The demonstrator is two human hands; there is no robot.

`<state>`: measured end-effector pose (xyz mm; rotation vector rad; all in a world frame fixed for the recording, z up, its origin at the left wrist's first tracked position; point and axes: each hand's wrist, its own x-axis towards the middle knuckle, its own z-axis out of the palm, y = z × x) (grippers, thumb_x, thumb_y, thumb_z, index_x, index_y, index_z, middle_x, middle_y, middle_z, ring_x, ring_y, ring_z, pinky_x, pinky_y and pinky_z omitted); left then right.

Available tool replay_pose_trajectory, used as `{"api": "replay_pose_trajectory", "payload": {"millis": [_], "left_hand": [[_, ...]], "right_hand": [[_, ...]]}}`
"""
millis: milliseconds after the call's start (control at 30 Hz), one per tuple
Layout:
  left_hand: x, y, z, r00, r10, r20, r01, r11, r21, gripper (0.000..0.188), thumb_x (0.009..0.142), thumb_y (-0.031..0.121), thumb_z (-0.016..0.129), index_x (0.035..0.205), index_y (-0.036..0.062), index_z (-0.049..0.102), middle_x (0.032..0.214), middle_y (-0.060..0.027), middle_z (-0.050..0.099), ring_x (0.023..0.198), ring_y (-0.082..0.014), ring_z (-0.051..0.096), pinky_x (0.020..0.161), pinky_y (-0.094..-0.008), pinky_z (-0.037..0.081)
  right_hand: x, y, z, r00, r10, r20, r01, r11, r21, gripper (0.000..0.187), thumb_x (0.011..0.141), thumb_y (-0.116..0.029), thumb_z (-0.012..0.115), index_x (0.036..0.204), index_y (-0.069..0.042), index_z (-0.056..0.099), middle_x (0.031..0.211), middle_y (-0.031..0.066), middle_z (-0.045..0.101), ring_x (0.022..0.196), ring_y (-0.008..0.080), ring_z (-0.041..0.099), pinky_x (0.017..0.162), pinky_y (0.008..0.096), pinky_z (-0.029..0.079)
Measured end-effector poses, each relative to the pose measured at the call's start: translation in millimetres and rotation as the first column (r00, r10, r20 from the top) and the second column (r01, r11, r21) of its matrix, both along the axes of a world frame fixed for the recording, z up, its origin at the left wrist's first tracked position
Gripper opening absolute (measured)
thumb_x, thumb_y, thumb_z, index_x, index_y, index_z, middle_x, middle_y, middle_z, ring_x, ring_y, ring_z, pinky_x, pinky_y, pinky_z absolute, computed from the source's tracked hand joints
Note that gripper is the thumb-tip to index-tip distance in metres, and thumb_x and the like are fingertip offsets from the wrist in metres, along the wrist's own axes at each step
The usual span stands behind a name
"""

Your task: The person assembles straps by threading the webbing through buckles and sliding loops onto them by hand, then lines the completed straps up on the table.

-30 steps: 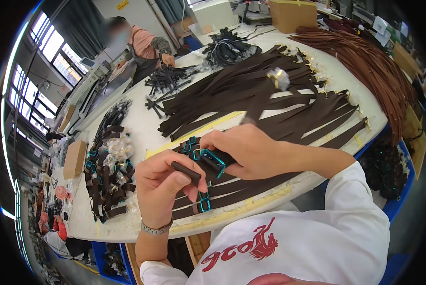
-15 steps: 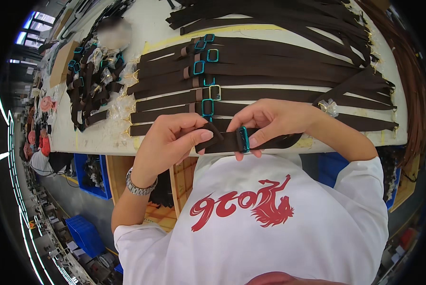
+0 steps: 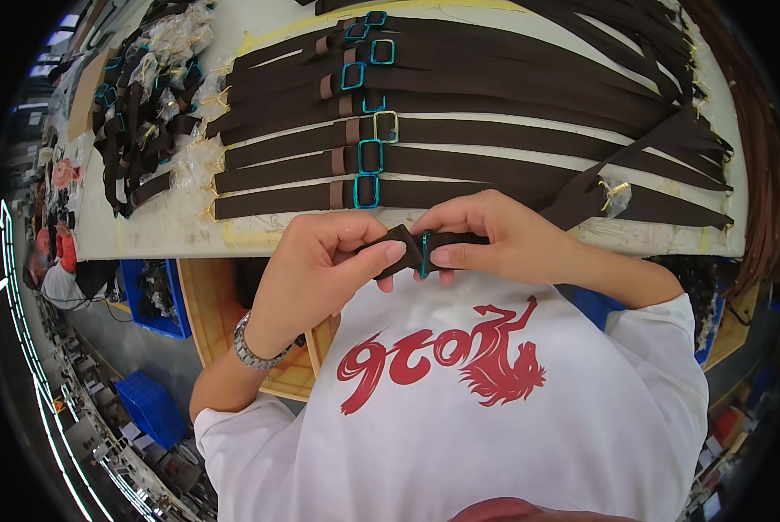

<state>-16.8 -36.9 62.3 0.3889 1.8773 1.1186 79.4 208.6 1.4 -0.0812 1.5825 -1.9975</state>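
Observation:
Just off the table's near edge, a dark brown strap (image 3: 455, 240) is stretched between my two hands. My left hand (image 3: 324, 265) pinches its folded end between thumb and fingers. From the other side my right hand (image 3: 498, 233) grips the strap beside a teal metal buckle (image 3: 424, 254), thumb in front and fingers behind. The buckle shows nearly edge-on, with the folded end touching or very close to it. Whether the end passes through the frame cannot be made out. Beyond my hands, several finished-looking brown straps (image 3: 512, 161) lie side by side, with teal buckles (image 3: 367, 190).
A tangled heap of straps and clear plastic wrap (image 3: 177, 43) covers the table's far left. Small gold hooks (image 3: 616, 196), partly plastic-wrapped, sit at strap ends. Below the table stand blue crates (image 3: 150, 409) and a wooden box (image 3: 203, 304). Brown straps hang at the right (image 3: 751, 174).
My hands have drawn closer together. The buckle has turned from a wider face to nearly edge-on, and the strap's end is nearer it. The whole view has shifted slightly.

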Motion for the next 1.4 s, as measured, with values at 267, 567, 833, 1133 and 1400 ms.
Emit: {"api": "replay_pose_trajectory", "payload": {"millis": [267,567,833,1133,1400], "left_hand": [[9,-10,-4,0.99,0.081,0.113,-0.078,0.997,-0.024,0.019,0.105,0.018,0.073,0.1,-0.0005,0.077,0.076,-0.0014,0.075,0.05,0.0001,0.05,0.044,-0.0202,0.034],[24,-23,6,0.924,0.086,0.373,-0.088,0.996,-0.012,0.026,0.109,0.018,0.067,0.097,-0.0036,0.075,0.078,-0.0028,0.075,0.048,-0.0022,0.051,0.046,-0.0211,0.037],[35,-20,-13,0.971,-0.131,0.201,0.126,0.991,0.04,0.02,0.105,0.012,0.069,0.091,-0.0004,0.073,0.067,-0.0053,0.07,0.049,-0.0111,0.055,0.049,-0.0299,0.039],[14,-11,-24,0.814,-0.52,-0.258,0.551,0.832,0.06,0.02,0.103,0.012,0.074,0.088,-0.0006,0.072,0.065,-0.0068,0.064,0.049,-0.0149,0.053,0.052,-0.0315,0.04],[16,-11,-22,0.89,0.06,0.451,-0.074,0.997,0.013,0.02,0.106,0.015,0.071,0.094,-0.0019,0.073,0.069,-0.0041,0.068,0.045,-0.0011,0.044,0.042,-0.0202,0.028]], "right_hand": [[13,-12,5,0.996,-0.087,0.006,0.087,0.996,-0.035,0.03,0.106,-0.007,0.065,0.133,0.006,0.068,0.105,0.0087,0.078,0.085,0.0108,0.069,0.084,0.0292,0.057],[28,-18,9,0.999,-0.028,-0.022,0.03,0.997,0.065,0.032,0.107,-0.005,0.066,0.137,0.006,0.067,0.108,0.0111,0.078,0.085,0.0108,0.072,0.081,0.0275,0.06],[30,-19,5,0.997,0.054,-0.05,-0.049,0.995,0.081,0.033,0.105,0.001,0.064,0.137,0.005,0.067,0.109,0.0096,0.077,0.093,0.0105,0.069,0.085,0.0288,0.058],[34,-23,1,0.998,0.015,-0.053,-0.008,0.992,0.126,0.034,0.099,-0.001,0.064,0.133,-0.003,0.062,0.086,0.0109,0.075,0.075,0.0202,0.067,0.073,0.0357,0.053],[31,-16,7,0.918,-0.041,-0.394,0.158,0.95,0.269,0.066,0.092,-0.004,0.08,0.15,-0.005,0.05,0.116,0.0141,0.074,0.103,0.0268,0.073,0.094,0.0365,0.055]]}}
